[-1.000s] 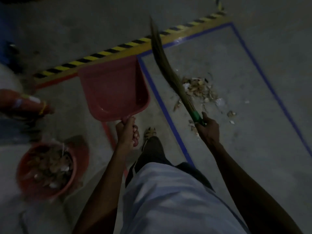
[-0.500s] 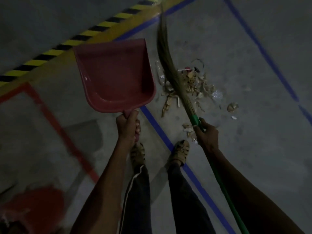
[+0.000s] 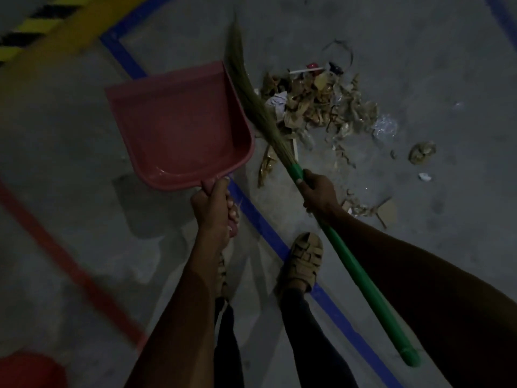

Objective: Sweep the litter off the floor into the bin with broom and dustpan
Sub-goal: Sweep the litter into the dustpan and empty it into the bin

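My left hand [image 3: 215,211] grips the handle of an empty red dustpan [image 3: 179,127], held above the floor with its mouth pointing away from me. My right hand [image 3: 319,191] grips the green handle of a grass broom [image 3: 251,99], just below the bristles, which slant up and left past the dustpan's right edge. A pile of litter [image 3: 321,107], brown scraps, paper and clear plastic, lies on the grey floor to the right of the broom. A few stray scraps [image 3: 422,152] lie farther right and near my right hand. The red bin [image 3: 30,371] shows at the bottom left corner.
A blue floor line [image 3: 260,219] runs diagonally under my sandalled feet [image 3: 305,261]. A red floor line [image 3: 70,264] crosses the left side. Yellow-and-black hazard tape [image 3: 33,32] marks the top left. Bare concrete lies to the right of the litter.
I have stepped closer to the litter, which now lies nearer and larger. The bin has slid to the bottom left corner. Both hands keep their grips on dustpan and broom.
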